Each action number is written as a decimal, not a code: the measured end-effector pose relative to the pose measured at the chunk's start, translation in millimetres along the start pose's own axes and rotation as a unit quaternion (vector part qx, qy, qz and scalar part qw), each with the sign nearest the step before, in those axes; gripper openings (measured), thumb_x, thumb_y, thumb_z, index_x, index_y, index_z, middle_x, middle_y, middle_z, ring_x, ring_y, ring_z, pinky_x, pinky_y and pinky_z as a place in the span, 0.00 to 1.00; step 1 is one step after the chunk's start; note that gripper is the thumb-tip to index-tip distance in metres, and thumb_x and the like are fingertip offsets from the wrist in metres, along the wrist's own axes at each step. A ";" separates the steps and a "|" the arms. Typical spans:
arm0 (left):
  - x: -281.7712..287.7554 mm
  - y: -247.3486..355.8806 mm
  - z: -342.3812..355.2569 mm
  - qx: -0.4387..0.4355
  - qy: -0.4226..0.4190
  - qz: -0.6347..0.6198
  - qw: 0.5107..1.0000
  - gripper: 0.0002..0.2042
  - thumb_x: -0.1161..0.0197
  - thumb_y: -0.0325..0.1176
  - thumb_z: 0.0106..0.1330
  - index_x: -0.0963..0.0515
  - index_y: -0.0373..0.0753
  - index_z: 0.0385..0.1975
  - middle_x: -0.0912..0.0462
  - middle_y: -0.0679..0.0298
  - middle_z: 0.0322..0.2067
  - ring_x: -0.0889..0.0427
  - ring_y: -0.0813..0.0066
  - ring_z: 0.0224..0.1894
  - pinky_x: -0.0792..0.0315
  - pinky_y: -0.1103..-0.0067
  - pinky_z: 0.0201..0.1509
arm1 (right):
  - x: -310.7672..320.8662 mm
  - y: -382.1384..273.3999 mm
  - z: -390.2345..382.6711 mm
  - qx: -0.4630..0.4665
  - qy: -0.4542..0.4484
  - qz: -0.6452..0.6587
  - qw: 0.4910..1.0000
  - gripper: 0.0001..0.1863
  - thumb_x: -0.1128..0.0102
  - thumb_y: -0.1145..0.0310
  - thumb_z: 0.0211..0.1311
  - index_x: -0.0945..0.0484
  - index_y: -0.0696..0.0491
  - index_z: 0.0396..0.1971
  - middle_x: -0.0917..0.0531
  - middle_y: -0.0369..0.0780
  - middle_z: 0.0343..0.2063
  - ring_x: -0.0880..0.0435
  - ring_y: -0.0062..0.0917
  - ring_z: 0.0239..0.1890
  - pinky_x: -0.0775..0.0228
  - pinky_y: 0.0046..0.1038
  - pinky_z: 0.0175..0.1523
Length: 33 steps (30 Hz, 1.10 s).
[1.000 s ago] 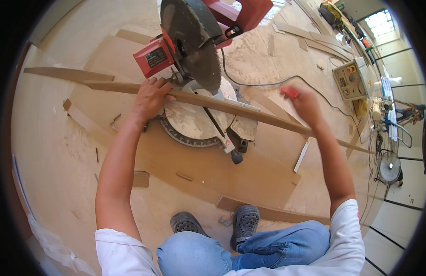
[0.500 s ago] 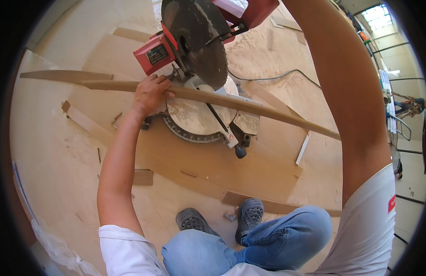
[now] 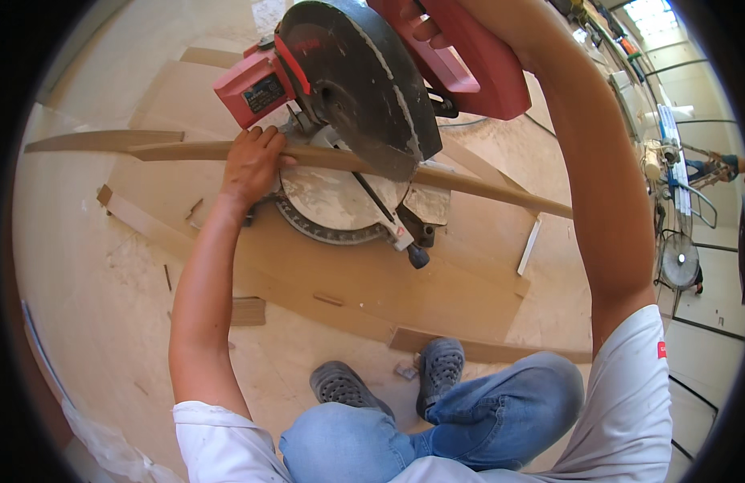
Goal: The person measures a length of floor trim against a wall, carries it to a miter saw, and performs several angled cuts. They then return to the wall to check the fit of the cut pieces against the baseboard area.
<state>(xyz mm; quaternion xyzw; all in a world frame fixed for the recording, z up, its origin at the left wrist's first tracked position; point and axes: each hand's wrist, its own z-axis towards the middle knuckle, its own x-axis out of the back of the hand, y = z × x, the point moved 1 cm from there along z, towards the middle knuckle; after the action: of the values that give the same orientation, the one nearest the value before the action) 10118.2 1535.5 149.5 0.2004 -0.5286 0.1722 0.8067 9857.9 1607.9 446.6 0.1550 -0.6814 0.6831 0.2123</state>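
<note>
A red and black miter saw stands on the floor in front of me, its head lowered over the round turntable. My left hand is closed over a long wooden strip, pressing it by the saw's fence, left of the blade. That strip crosses the turntable and runs out to the right, passing behind my right forearm. At the top, my right hand grips the red saw handle, with a few fingers showing through its opening. The lower edge of the blade hangs at the strip; whether they touch I cannot tell.
A second wooden piece lies at the strip's left end. Offcuts, a board and a thin white strip lie on the dusty floor around my shoes. Far right are a fan and a person.
The saw head has come down and toward me, from above the strip to the strip. My right hand has come into view on the handle. My left hand keeps its hold.
</note>
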 end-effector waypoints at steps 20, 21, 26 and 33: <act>1.9 2.8 1.9 -0.006 -0.001 0.004 1.000 0.13 0.34 0.41 0.59 0.26 0.39 0.32 0.24 0.60 0.35 0.24 0.57 0.41 0.32 0.66 0.46 | 4.6 26.7 -7.2 0.050 -0.063 0.106 0.991 0.11 0.37 0.67 0.64 0.24 0.59 0.34 0.20 0.39 0.24 0.22 0.20 0.21 0.27 0.22 0.25; 3.0 0.4 2.1 -0.016 -0.004 -0.005 1.000 0.12 0.34 0.41 0.59 0.26 0.39 0.32 0.24 0.59 0.35 0.24 0.57 0.40 0.32 0.66 0.46 | 6.0 27.4 -6.1 0.050 -0.064 0.106 0.991 0.11 0.37 0.67 0.64 0.24 0.59 0.34 0.20 0.39 0.24 0.22 0.20 0.21 0.27 0.22 0.25; 0.0 0.0 1.0 -0.018 -0.004 -0.014 1.000 0.12 0.34 0.40 0.59 0.25 0.40 0.32 0.23 0.59 0.35 0.23 0.56 0.41 0.31 0.66 0.46 | 4.0 27.7 -9.9 0.049 -0.057 0.117 0.990 0.12 0.37 0.65 0.64 0.24 0.60 0.37 0.19 0.39 0.25 0.21 0.20 0.22 0.27 0.22 0.26; 0.3 2.7 3.6 -0.012 -0.002 -0.002 1.000 0.13 0.34 0.42 0.60 0.25 0.40 0.33 0.23 0.59 0.35 0.23 0.57 0.41 0.31 0.66 0.46 | 7.3 26.8 -3.2 0.039 -0.061 0.112 0.991 0.14 0.36 0.66 0.63 0.25 0.61 0.41 0.19 0.40 0.26 0.21 0.21 0.22 0.26 0.23 0.26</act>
<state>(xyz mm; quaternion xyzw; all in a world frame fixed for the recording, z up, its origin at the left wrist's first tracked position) 10114.1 1536.0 151.5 0.1919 -0.5316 0.1639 0.8085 9838.4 1612.1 427.0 0.1273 -0.6787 0.7181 0.0868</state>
